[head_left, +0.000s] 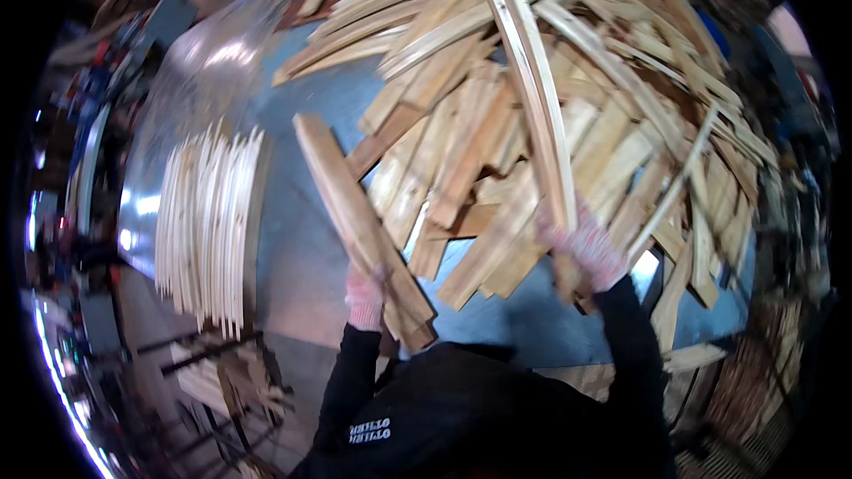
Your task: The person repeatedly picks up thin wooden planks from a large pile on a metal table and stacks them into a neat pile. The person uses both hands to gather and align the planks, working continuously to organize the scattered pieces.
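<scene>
My left hand (365, 295), in a pinkish-white knit glove, is closed around the near part of some wooden boards (342, 191), which slant up to the left. My right hand (586, 247), gloved alike, grips a couple of long, narrow wooden slats (535, 93) that stand out over the pile and point away from me. Their lower ends show below that hand. Between and beyond both hands spreads a loose heap of wooden slats (461, 155), lying crosswise at many angles. My fingers are partly blurred.
The heap lies on a blue-grey metal table (288, 248). On its left side, a neat row of slats (211, 226) is lined up side by side. Below the left edge stands a dark metal frame with wood pieces (235, 381). More stacked wood (754, 381) is at the lower right.
</scene>
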Action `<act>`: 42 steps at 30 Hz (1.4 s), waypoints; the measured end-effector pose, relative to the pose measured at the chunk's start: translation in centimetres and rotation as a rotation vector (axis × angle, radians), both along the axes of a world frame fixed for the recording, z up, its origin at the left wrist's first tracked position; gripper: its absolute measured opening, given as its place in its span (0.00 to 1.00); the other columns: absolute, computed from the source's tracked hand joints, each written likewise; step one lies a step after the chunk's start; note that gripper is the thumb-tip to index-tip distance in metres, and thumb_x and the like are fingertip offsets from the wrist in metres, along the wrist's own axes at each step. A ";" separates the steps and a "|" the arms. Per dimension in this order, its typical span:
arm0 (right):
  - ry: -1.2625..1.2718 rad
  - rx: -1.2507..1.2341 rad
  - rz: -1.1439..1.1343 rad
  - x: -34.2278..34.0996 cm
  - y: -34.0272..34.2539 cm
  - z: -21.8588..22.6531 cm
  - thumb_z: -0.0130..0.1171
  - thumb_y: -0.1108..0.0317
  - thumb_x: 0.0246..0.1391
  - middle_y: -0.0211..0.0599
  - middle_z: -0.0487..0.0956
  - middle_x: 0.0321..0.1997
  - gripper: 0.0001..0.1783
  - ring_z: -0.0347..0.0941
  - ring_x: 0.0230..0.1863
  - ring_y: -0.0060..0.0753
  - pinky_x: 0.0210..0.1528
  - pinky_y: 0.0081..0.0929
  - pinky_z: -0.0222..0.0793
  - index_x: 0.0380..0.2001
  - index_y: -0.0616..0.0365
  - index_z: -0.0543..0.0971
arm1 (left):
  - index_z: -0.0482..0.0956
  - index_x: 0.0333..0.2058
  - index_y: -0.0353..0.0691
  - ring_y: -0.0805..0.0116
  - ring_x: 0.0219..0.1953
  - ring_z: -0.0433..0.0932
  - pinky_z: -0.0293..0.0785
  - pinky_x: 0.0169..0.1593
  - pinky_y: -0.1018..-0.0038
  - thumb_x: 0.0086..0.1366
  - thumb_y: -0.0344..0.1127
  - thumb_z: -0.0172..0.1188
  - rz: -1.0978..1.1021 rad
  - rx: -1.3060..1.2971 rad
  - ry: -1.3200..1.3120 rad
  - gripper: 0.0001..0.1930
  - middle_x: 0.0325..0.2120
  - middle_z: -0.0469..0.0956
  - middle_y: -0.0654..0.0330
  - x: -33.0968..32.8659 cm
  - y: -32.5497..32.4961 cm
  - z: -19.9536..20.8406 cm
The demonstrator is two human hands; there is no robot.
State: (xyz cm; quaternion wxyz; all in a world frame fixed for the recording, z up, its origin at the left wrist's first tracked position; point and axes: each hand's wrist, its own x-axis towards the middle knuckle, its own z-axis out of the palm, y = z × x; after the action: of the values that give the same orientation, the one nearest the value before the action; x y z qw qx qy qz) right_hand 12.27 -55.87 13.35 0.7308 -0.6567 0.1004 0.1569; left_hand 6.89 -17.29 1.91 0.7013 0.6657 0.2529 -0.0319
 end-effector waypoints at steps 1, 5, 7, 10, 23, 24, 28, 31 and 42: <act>0.020 0.091 0.036 -1.5 3.9 -0.6 0.72 0.68 0.47 0.26 0.76 0.46 0.40 0.73 0.48 0.20 0.52 0.23 0.73 0.64 0.57 0.67 | 0.71 0.57 0.31 0.64 0.40 0.83 0.82 0.44 0.70 0.60 0.30 0.60 -0.042 0.089 0.014 0.25 0.42 0.82 0.53 0.4 0.7 0.7; 0.093 0.339 0.053 -3.6 21.4 -5.3 0.67 0.74 0.54 0.27 0.77 0.44 0.33 0.74 0.46 0.22 0.49 0.23 0.73 0.62 0.54 0.67 | 0.70 0.56 0.36 0.52 0.43 0.83 0.79 0.47 0.61 0.58 0.50 0.69 -0.198 0.574 0.167 0.33 0.41 0.84 0.46 1.3 5.8 4.4; 0.259 0.446 0.021 -4.8 29.2 -10.0 0.68 0.77 0.53 0.29 0.77 0.45 0.42 0.74 0.44 0.23 0.49 0.22 0.73 0.68 0.55 0.60 | 0.69 0.56 0.36 0.45 0.47 0.82 0.77 0.49 0.57 0.61 0.53 0.65 -0.318 0.909 0.388 0.33 0.43 0.83 0.44 1.3 8.5 6.4; 0.164 0.057 0.331 -6.1 34.7 -13.7 0.66 0.56 0.58 0.43 0.80 0.49 0.46 0.79 0.47 0.40 0.50 0.32 0.75 0.72 0.56 0.53 | 0.66 0.61 0.37 0.42 0.49 0.80 0.74 0.54 0.55 0.63 0.61 0.60 -0.336 0.860 0.345 0.39 0.45 0.82 0.43 -0.6 12.3 4.8; 0.292 0.152 0.428 -2.1 34.7 -14.0 0.55 0.46 0.65 0.42 0.79 0.49 0.45 0.76 0.48 0.29 0.50 0.23 0.71 0.71 0.69 0.55 | 0.55 0.69 0.30 0.52 0.56 0.77 0.75 0.58 0.63 0.59 0.54 0.68 -0.102 -0.091 -0.070 0.49 0.57 0.74 0.42 -3.6 16.5 -1.2; 0.286 0.249 0.322 -1.6 36.4 -13.7 0.57 0.43 0.65 0.34 0.78 0.47 0.47 0.74 0.45 0.30 0.52 0.25 0.70 0.72 0.66 0.53 | 0.57 0.68 0.32 0.52 0.54 0.78 0.76 0.56 0.62 0.61 0.52 0.66 -0.115 -0.017 -0.102 0.45 0.55 0.75 0.42 -4.2 17.9 -3.3; -0.009 -0.279 0.456 0.1 45.0 -6.9 0.58 0.39 0.61 0.56 0.75 0.60 0.53 0.73 0.60 0.51 0.61 0.35 0.67 0.74 0.65 0.49 | 0.64 0.65 0.39 0.52 0.46 0.83 0.81 0.48 0.62 0.69 0.44 0.57 -0.143 0.286 -0.217 0.30 0.47 0.80 0.43 -6.6 23.7 -9.9; 0.076 -0.572 0.664 2.9 47.7 -8.2 0.57 0.37 0.59 0.60 0.77 0.57 0.52 0.72 0.62 0.51 0.63 0.35 0.67 0.71 0.65 0.53 | 0.79 0.40 0.43 0.48 0.41 0.82 0.80 0.43 0.59 0.71 0.40 0.54 -0.343 0.968 0.449 0.09 0.35 0.83 0.48 -2.6 25.3 -0.2; -0.550 -0.850 0.700 15.5 36.1 -4.1 0.51 0.48 0.60 0.54 0.79 0.51 0.34 0.74 0.55 0.57 0.60 0.44 0.68 0.62 0.59 0.68 | 0.45 0.73 0.33 0.42 0.74 0.46 0.41 0.75 0.50 0.59 0.62 0.64 -0.406 1.631 0.542 0.56 0.72 0.49 0.40 -2.6 29.4 1.4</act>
State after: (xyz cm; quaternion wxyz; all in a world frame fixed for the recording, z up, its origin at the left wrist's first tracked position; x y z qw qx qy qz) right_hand 27.73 -19.72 9.27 0.3093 -0.9010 -0.2595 0.1588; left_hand 4.31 12.10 3.29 -0.0955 0.9604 0.2314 -0.1223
